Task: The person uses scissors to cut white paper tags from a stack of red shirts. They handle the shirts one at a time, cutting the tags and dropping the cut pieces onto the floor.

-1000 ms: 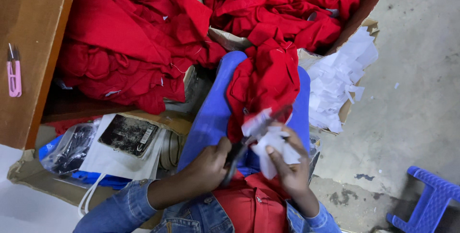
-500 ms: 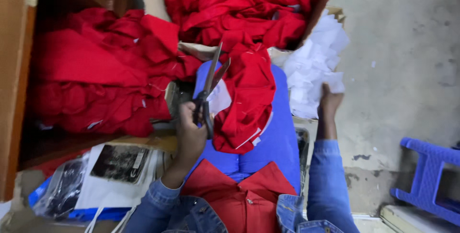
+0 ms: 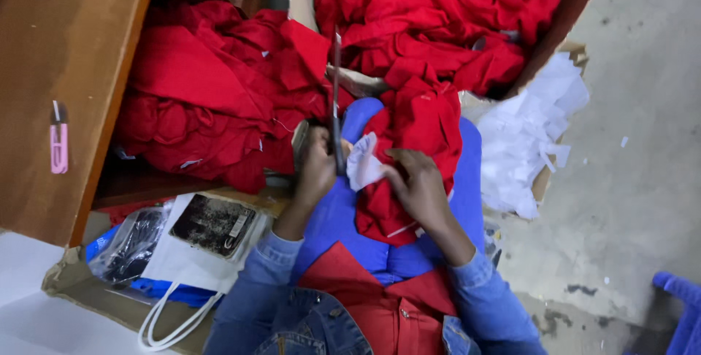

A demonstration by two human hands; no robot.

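Red garments everywhere: a big heap under the wooden table on the left and another load filling the cardboard box up top. One red garment lies draped over the person's blue-covered lap, same spot as half a second ago.

What's changed is the right hand. It was off to the side by the floor, and now it's come back in and is pinching the white label at the garment's edge, fingers closed on it. The left hand is wrapped shut around the scissors, blades pointing up and away, right beside that label (a moment ago they were up with blades parted, not near anything). So both hands are back on the tag again.

Smaller stuff: a pile of white scraps to the right and a pink snipper on the table.
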